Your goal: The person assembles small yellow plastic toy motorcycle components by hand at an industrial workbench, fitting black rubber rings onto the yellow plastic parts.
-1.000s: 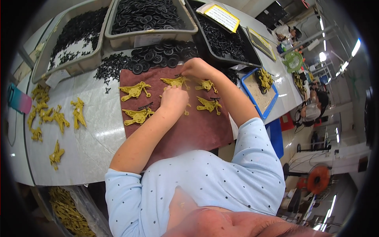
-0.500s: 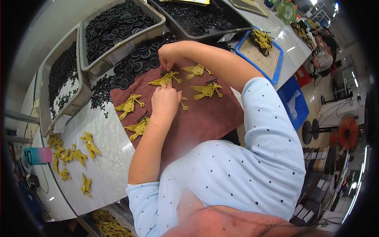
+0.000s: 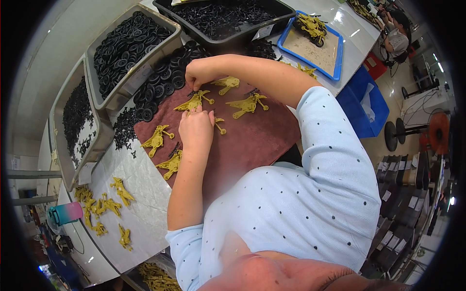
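Note:
On a brown cloth [image 3: 233,140] lie several yellow plastic toy motorcycle bodies. My left hand [image 3: 196,130] holds one toy motorcycle body [image 3: 193,101] down on the cloth, its fingertips pressed on the near side. Just beyond it, my right hand [image 3: 199,73] has its fingers pinched at a small black plastic part [image 3: 196,92] along the far edge of that body. Much of the black part is hidden by the fingers. Another motorcycle body [image 3: 248,104] to the right bears a black piece on top. Two more, including one [image 3: 156,140] at the left, lie beside my left forearm.
Black toy wheels [image 3: 162,82] are heaped beyond the cloth, below a grey bin of wheels [image 3: 177,36]. A black bin [image 3: 233,39] and another grey bin [image 3: 104,131] hold small black parts. At right stands a blue tray [image 3: 336,58] with a toy motorcycle. Loose yellow pieces [image 3: 107,206] lie at left.
The whole view has shifted slightly. Both hands stay at the same yellow body, and my right fingers remain pinched at its far edge.

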`<state>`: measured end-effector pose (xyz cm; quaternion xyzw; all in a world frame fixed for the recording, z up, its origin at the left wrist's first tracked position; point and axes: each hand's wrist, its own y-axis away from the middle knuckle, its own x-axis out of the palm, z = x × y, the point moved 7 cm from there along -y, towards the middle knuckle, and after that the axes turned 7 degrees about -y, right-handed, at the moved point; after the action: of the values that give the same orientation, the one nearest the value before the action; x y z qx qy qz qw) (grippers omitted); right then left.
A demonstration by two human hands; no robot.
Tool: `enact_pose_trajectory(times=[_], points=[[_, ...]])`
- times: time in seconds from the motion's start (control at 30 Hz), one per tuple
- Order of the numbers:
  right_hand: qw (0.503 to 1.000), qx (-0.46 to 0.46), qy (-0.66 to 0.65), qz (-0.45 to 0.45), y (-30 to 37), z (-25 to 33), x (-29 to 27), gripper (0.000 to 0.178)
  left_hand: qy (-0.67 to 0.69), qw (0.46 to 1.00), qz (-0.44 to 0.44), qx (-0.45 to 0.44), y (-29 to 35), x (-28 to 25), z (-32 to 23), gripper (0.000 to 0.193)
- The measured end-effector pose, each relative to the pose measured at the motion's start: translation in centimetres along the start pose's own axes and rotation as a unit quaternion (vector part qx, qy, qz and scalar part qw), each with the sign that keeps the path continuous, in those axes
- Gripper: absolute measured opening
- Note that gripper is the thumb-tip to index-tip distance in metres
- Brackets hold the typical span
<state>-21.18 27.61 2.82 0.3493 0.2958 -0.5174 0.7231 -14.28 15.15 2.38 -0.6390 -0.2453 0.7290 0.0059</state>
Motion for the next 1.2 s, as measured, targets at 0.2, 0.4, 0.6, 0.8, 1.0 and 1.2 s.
enact_pose_trajectory(times=[0.2, 0.4, 0.6, 0.8, 1.0, 1.2], points=[[1.0, -0.024, -0.004, 0.005, 0.8, 0.0, 0.9, 0.014, 0.014, 0.989, 0.117, -0.093, -0.6, -0.6, 0.1, 0.021], [0.999, -0.038, 0.036, 0.011, 0.5, -0.1, 1.9, 0.015, 0.078, 0.996, -0.041, -0.014, -0.4, -0.9, -0.4, 0.023], [0.998, -0.045, 0.04, 0.013, 0.9, 0.2, 1.7, 0.015, 0.076, 0.996, 0.055, 0.007, -0.6, 1.0, 0.0, 0.029], [0.997, -0.055, 0.041, -0.02, 1.7, -0.2, 2.0, 0.019, 0.076, 0.996, 0.052, 0.008, -0.5, 0.7, -0.1, 0.03], [0.984, -0.034, -0.02, -0.175, 4.8, 0.0, -2.2, 0.024, 0.056, 0.998, 0.043, 0.006, 0.0, 2.0, 0.2, 0.031], [0.968, 0.005, -0.011, -0.252, 11.7, -1.7, -7.6, 0.019, 0.059, 0.998, -0.017, -0.006, -0.3, 2.1, 1.1, 0.034]])
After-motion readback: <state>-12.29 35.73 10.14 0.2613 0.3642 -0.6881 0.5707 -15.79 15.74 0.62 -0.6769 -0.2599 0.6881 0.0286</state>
